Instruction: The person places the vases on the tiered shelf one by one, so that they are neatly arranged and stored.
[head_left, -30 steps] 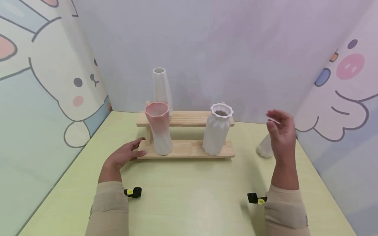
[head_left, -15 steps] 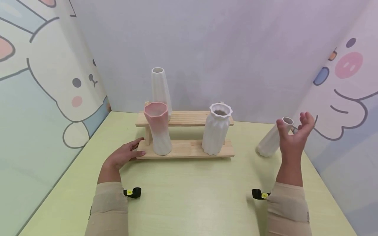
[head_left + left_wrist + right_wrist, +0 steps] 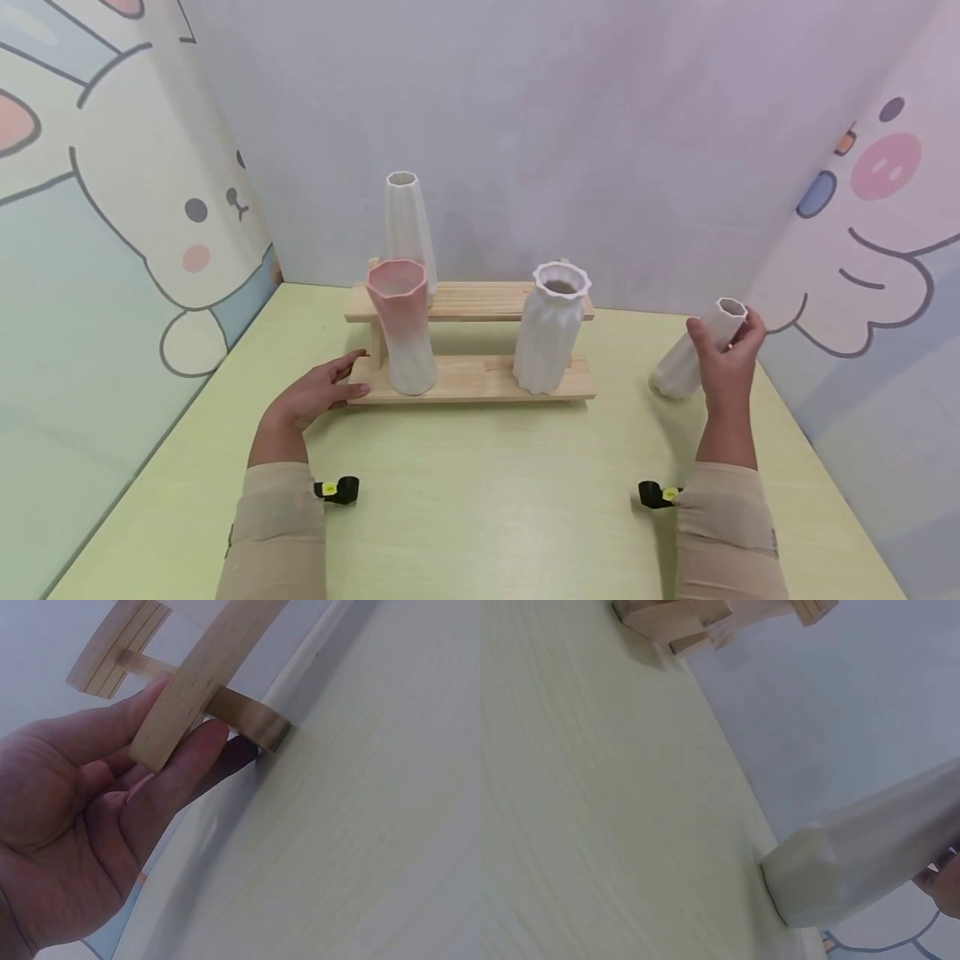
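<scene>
My left hand (image 3: 318, 392) pinches the left end of the lower board of a two-tier wooden shelf (image 3: 472, 379); in the left wrist view the thumb is above the board (image 3: 184, 705) and fingers are below. At the right, my right hand (image 3: 729, 362) grips a narrow white vase (image 3: 678, 367) near its mouth, thumb on the near side and fingers behind. The right wrist view shows the base of that white vase (image 3: 817, 870) down at the table. On the lower board stand a pink-and-white vase (image 3: 408, 333) and a white ruffled-rim vase (image 3: 550, 337).
A tall white vase (image 3: 408, 221) stands at the left of the upper board (image 3: 487, 302), partly behind the pink one. Behind the pale table (image 3: 480, 483) rises a plain back wall (image 3: 480, 125). Side walls with cartoon animals (image 3: 892, 242) flank it.
My right hand first swung right with its fingers spread, then came back left and took hold of the narrow white vase. My left hand has stayed on the shelf.
</scene>
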Demonstrator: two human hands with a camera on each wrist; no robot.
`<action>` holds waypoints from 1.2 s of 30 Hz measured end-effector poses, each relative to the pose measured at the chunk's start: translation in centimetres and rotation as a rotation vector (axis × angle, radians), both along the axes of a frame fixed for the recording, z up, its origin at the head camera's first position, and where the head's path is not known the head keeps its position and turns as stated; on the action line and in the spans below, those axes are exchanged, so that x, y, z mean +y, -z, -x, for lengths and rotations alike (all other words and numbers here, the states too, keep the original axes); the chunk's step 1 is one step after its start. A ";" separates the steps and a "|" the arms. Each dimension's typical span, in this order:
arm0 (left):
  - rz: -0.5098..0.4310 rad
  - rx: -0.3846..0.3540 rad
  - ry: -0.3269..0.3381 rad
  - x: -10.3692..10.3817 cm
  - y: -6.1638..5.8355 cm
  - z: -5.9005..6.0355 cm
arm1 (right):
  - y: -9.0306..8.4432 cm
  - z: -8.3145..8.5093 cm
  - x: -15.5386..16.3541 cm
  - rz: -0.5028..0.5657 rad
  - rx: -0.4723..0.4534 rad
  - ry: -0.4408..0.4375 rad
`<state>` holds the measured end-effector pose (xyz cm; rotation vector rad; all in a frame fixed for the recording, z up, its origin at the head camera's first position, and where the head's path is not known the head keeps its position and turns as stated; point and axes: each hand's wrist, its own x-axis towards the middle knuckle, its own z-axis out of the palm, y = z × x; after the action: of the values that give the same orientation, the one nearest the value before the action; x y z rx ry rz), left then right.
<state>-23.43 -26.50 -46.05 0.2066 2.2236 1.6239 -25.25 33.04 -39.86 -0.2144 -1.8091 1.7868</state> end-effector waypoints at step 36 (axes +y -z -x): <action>0.034 -0.005 -0.017 0.0 0.0 0.0 | 3.2 1.7 1.2 -0.150 -0.254 0.110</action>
<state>-23.41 -26.49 -46.03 0.1754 2.2531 1.5925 -26.90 34.21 -43.07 -0.4905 -2.0545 1.5983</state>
